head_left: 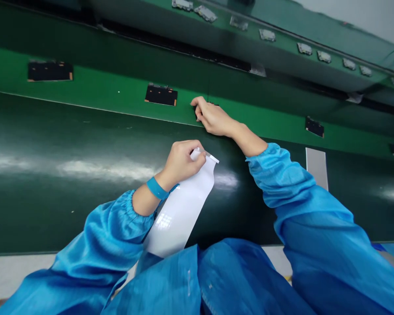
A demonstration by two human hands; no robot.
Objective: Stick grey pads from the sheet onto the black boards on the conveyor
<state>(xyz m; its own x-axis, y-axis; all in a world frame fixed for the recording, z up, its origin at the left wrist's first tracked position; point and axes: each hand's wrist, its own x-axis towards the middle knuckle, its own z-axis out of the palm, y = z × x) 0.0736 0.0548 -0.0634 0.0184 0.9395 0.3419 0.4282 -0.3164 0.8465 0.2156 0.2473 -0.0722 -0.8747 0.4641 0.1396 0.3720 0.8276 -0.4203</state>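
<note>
My left hand (185,161) is closed in a pinch on the upper end of a long glossy white sheet (180,210), which slants down toward my lap. A narrow white strip runs along the sheet's top edge beside my fingertips. Farther off, my right hand (213,117) reaches over the green belt (105,89), its fingers curled round the edge of a flat black panel (196,113). Most of that panel is hidden behind the hand. Another black panel (160,95) with small orange patches lies on the belt to its left.
More black panels lie along the belt, one at the far left (50,71) and one at the right (314,127). A grey-white rectangular plate (317,168) rests on the dark green table (68,140) near my right sleeve. Several small grey parts line an overhead shelf (285,41).
</note>
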